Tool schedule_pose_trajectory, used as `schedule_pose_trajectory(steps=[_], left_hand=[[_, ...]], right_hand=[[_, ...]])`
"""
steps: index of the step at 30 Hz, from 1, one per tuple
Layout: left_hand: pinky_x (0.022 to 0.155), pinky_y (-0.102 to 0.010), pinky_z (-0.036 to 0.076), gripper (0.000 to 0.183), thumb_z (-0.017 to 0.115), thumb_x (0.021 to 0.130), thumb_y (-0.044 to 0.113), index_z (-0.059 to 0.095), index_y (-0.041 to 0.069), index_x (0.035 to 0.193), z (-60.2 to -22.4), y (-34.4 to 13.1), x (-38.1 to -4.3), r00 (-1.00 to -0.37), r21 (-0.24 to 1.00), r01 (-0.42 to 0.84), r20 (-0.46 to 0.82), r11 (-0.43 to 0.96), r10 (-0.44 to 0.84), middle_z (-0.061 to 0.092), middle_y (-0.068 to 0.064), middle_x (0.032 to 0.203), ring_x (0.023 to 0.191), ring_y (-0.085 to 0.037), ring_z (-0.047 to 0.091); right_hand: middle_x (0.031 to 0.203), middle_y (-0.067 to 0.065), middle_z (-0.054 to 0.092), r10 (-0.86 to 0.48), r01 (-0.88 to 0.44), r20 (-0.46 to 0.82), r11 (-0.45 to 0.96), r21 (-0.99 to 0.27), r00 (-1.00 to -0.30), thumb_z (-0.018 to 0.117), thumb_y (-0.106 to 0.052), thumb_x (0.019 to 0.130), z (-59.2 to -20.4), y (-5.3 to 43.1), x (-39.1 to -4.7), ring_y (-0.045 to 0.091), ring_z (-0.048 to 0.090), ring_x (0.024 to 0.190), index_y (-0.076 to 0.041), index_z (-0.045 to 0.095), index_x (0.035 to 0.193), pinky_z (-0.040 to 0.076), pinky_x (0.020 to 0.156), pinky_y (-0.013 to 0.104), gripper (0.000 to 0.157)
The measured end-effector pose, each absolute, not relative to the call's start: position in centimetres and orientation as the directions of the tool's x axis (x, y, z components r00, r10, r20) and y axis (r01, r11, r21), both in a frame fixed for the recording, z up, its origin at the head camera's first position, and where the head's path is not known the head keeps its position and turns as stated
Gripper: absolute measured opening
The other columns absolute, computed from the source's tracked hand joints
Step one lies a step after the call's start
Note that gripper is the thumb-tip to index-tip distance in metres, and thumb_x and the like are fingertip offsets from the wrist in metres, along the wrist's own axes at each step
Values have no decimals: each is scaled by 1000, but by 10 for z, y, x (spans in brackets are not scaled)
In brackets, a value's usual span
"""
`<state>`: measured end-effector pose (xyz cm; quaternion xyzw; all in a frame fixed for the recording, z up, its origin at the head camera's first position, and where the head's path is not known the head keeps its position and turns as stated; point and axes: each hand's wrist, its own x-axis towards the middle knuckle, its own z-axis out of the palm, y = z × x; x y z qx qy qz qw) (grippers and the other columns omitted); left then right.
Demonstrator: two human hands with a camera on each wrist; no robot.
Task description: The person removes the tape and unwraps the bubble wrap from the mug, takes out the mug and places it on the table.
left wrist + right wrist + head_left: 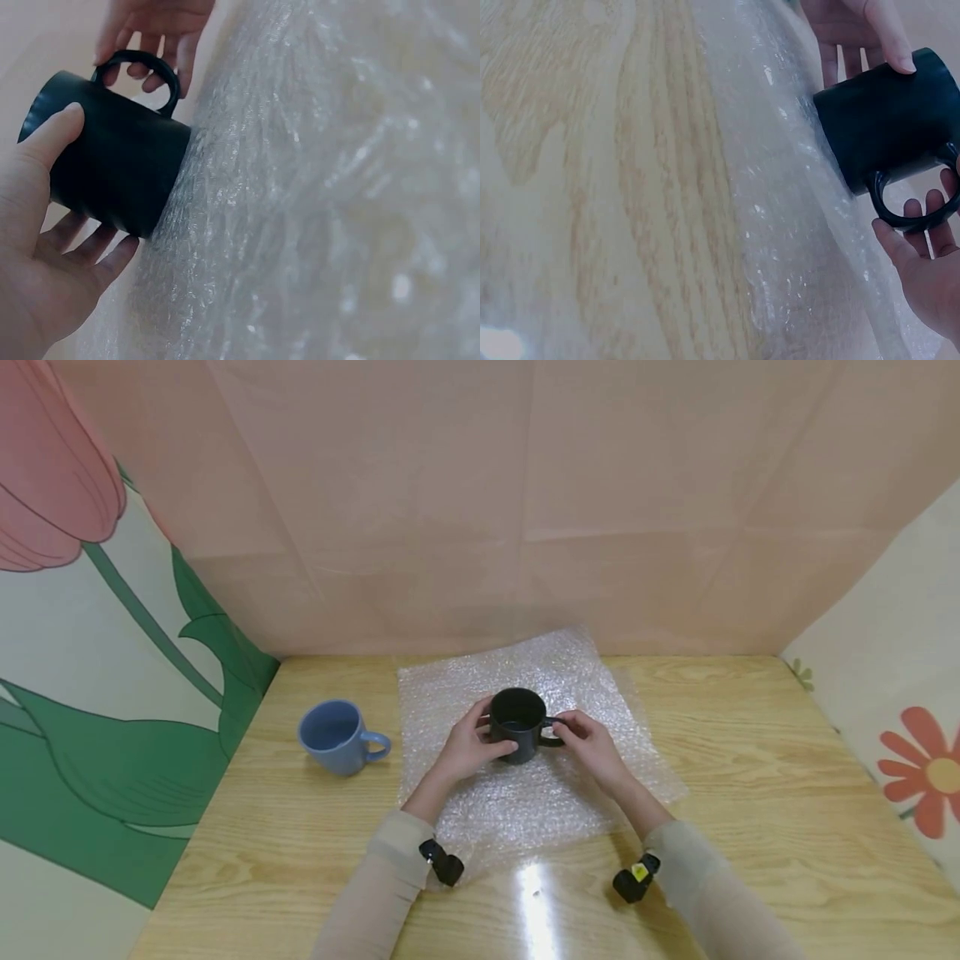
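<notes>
A black mug stands upright on a sheet of bubble wrap, its handle pointing right. My left hand grips the mug's body from the left, thumb on the near side and fingers around the far side. With thumb and fingers, my right hand pinches the mug's handle. In the left wrist view the dark mug shows its smooth side, and its base meets the bubble wrap. The right wrist view shows the fingers of my right hand around the handle.
A blue mug stands on the wooden table left of the bubble wrap, handle toward the right. A pink backdrop rises behind the table's far edge. Floral panels flank both sides. Each wrist wears a small black camera.
</notes>
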<state>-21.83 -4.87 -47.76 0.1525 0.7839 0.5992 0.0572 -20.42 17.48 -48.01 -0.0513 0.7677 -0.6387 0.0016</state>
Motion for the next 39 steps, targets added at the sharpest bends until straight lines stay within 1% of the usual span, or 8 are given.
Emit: schedule_pose_trajectory(steps=[6, 18, 22, 25, 27, 30, 37, 39], left_hand=[[92, -34, 49, 77, 78, 73, 13, 37, 21, 138, -477, -49, -219, -945, 958, 180, 104, 225, 310, 48, -11, 131, 116, -30, 52], [90, -35, 50, 77, 78, 72, 11, 39, 17, 138, -464, -43, -216, -943, 961, 196, 131, 194, 307, 50, -13, 129, 114, -32, 53], [92, -41, 49, 75, 76, 74, 9, 38, 11, 139, -445, -40, -204, -938, 963, 188, 117, 194, 325, 48, -18, 130, 114, -37, 51], [93, -45, 47, 74, 74, 75, 5, 37, 7, 138, -432, -37, -196, -937, 968, 175, 107, 182, 334, 47, -21, 130, 113, -40, 51], [93, -45, 47, 73, 74, 75, 4, 37, 6, 138, -432, -33, -195, -936, 967, 183, 116, 177, 332, 48, -21, 129, 112, -40, 52], [92, -42, 48, 76, 76, 74, 6, 37, 10, 139, -442, -26, -202, -936, 967, 188, 124, 171, 329, 48, -17, 130, 112, -37, 53], [88, -30, 51, 78, 79, 71, 15, 39, 20, 138, -457, -10, -212, -939, 960, 197, 126, 198, 321, 50, -7, 130, 111, -30, 55], [87, -28, 51, 78, 80, 71, 17, 40, 22, 138, -457, -6, -212, -937, 957, 205, 133, 203, 322, 51, -5, 129, 110, -28, 55]], right_hand=[[103, 17, 58, -86, -81, 67, 168, -982, -994, 59, -17, 90, -479, 175, -204, 9, 58, 87, 7, 58, 107, 54, 82, 38, 29], [109, 28, 55, -111, -138, 118, 185, -973, -987, 60, -20, 90, -471, 183, -203, 6, 59, 90, 5, 58, 107, 54, 79, 25, 30], [100, 12, 61, -105, -124, 107, 179, -976, -989, 60, -19, 90, -470, 188, -201, 12, 60, 91, 5, 58, 108, 55, 79, 27, 30], [99, 7, 61, -96, -112, 95, 191, -975, -991, 60, -19, 90, -469, 192, -199, 14, 60, 91, 4, 58, 109, 55, 78, 27, 30], [101, 10, 61, -95, -113, 97, 185, -976, -991, 59, -19, 90, -469, 196, -198, 13, 60, 91, 5, 57, 109, 55, 78, 27, 31], [103, 13, 60, -99, -121, 105, 166, -979, -989, 59, -20, 90, -469, 202, -197, 13, 62, 91, 7, 55, 110, 55, 78, 28, 34], [92, -8, 62, -96, -149, 135, 163, -975, -986, 59, -18, 90, -463, 217, -193, 5, 62, 86, 5, 56, 107, 55, 77, 27, 28], [91, -9, 62, -94, -152, 137, 166, -974, -986, 59, -17, 90, -462, 221, -192, 3, 61, 84, 3, 56, 105, 55, 75, 25, 25]])
